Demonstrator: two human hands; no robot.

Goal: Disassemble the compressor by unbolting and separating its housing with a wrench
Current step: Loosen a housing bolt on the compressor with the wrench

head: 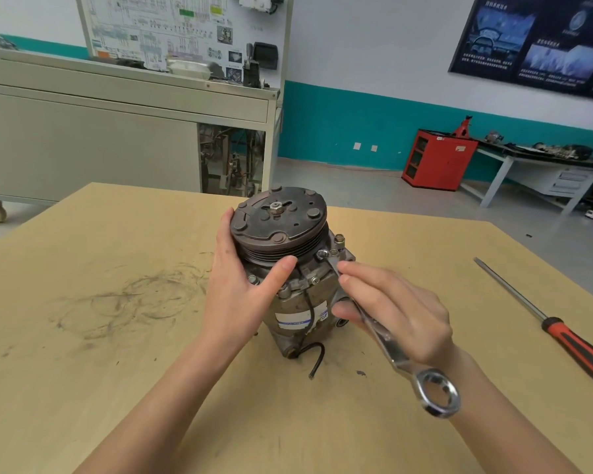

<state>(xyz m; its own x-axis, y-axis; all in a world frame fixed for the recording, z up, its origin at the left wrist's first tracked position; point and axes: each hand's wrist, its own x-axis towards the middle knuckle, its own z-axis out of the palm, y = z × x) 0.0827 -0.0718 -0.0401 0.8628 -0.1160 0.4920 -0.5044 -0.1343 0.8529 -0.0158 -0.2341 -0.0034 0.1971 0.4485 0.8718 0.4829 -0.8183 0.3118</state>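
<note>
Compressor (298,302) stands upright near the middle of the wooden desk (117,371), its dark grooved pulley (278,217) facing up and its metal body with a white label below. A black wire (321,354) runs down the front of the body and ends loose on the desk.

The left hand (240,285) grips the compressor just under the pulley. Its thumb lies across the front and the other fingers wrap round the far side, mostly out of sight.

The right hand (397,309) holds a silver wrench (396,357) by the shaft, with its fingers (367,271) closed along the upper part and the thumb underneath. The far ring end of the wrench sits on a bolt (322,253) at the top edge of the housing, just beside the pulley. The near ring end sticks out free past the wrist.

A long screwdriver (575,347) with a red and black handle lies on the desk to the right, well apart from the compressor. Dark circular scuff marks (144,299) show on the desk to the left.
</note>
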